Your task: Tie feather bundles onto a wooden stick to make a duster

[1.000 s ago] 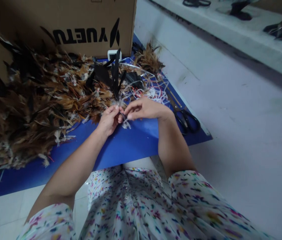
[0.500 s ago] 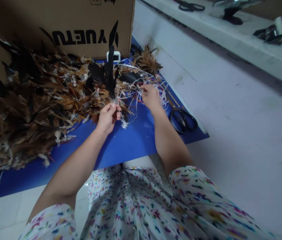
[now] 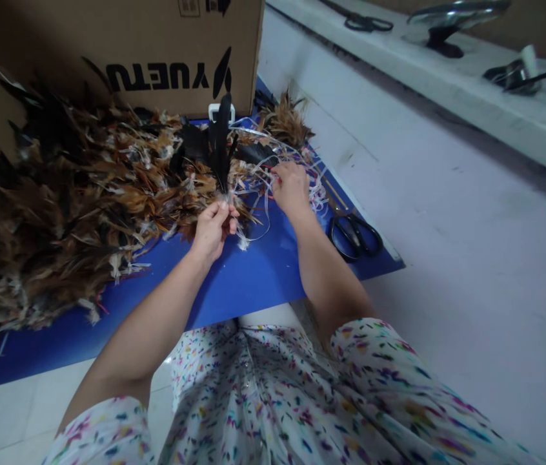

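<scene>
Right hand (image 3: pixel 292 187) has moved away to the pale strings (image 3: pixel 319 196); whether it grips them, I cannot tell. Left hand (image 3: pixel 212 229) pinches black feathers (image 3: pixel 219 148) at their base, over the blue bench (image 3: pixel 253 271).

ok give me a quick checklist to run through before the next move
1. Black feathers held: ok, pinched near the base by the left hand.
2. Right hand at the strings: ok.
3. Strand gripped in right hand: cannot tell, fingertips are unclear.
4. Strings untangled: not ok, loops lie jumbled.
5. Scissors in view: ok, handles right of the right forearm.
6. Black feathers apart from brown feathers: cannot tell, they overlap in view.
</scene>
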Demonstrator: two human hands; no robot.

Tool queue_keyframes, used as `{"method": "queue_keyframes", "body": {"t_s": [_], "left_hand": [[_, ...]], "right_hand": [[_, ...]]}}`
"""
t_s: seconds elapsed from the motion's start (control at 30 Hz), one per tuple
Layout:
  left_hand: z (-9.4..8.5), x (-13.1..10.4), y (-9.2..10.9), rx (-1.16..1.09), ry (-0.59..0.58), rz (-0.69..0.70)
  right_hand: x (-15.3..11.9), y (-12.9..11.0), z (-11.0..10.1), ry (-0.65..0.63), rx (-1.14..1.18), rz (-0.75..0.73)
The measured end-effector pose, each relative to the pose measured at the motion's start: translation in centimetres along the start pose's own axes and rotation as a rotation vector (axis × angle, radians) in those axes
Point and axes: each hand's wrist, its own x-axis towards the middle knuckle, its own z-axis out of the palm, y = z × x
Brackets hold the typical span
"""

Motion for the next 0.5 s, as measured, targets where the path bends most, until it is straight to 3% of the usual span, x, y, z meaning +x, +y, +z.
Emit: {"method": "queue_keyframes", "body": {"t_s": [0.1, 0.33, 0.5], "left_hand": [[0.0, 0.0, -0.1, -0.006, 0.002, -0.012], [0.1, 0.0, -0.2, -0.016, 0.009, -0.007], [0.2, -0.1, -0.1, -0.015, 0.008, -0.015]], "right_hand": [[0.8, -1.3, -0.5, -0.029, -0.036, -0.089], [3.7, -1.9, 1.5, -0.334, -0.173, -0.263], [5.1, -0.6, 3.2, -0.311, -0.159, -0.278]]}}
